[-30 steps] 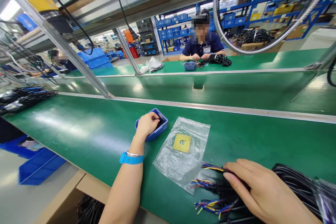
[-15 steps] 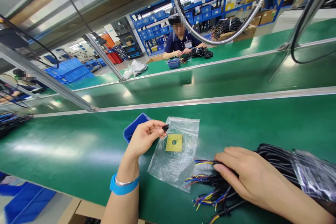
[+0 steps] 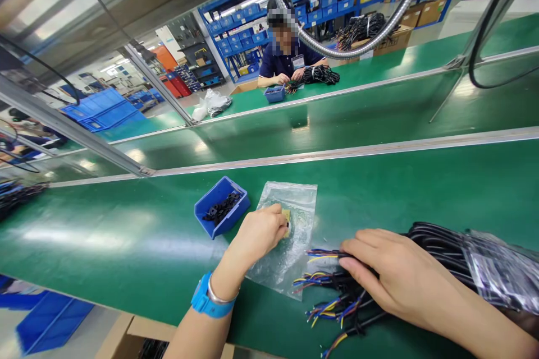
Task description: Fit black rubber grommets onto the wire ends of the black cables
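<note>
Your right hand (image 3: 389, 261) is pinching the cable (image 3: 340, 254), apparently so its wires (image 3: 322, 253) are projecting beyond your fingertips; your left hand (image 3: 257, 233) is bunching its fingers over the square (image 3: 287, 215), their grip hidden.

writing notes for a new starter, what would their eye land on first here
Probably the bright blue bin of small black parts, left of the clear bag on the green bench. Next, the colourful bare wire ends fanning out beneath the right hand.
</note>
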Tool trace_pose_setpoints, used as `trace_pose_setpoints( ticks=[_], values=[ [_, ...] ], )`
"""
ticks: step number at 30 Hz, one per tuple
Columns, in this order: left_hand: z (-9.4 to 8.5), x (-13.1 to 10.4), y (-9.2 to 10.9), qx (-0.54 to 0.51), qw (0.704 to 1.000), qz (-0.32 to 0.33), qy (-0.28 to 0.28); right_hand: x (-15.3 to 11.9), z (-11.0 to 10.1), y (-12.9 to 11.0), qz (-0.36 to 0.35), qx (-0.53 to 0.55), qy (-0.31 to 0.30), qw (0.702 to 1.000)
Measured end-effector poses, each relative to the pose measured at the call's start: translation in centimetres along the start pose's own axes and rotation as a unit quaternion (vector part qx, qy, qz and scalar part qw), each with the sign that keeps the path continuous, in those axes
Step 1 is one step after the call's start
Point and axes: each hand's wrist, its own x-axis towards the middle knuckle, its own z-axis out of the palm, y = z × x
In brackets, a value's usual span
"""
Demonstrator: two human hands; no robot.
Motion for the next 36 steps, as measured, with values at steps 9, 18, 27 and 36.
trace_pose_setpoints(
  ticks=[9,18,27,36],
  values=[
    [-0.2,0.2,0.9,-0.202,0.975,-0.042,0.087,0.3,-0.2,0.1,-0.054,0.055,0.144,0.987],
    [-0.1,-0.4,7.0,-0.830,0.548,-0.083,0.057,0.9,-1.0,-1.2,-0.133,0.136,0.276,0.942],
    [0.5,-0.9,7.8,-0.867,0.493,-0.055,0.044,1.3,-0.6,-1.4,-0.109,0.088,0.277,0.951],
    [0.5,-0.9,7.9,-0.875,0.479,-0.067,0.037,1.2,-0.7,-1.5,-0.095,0.074,0.290,0.949]
  ],
)
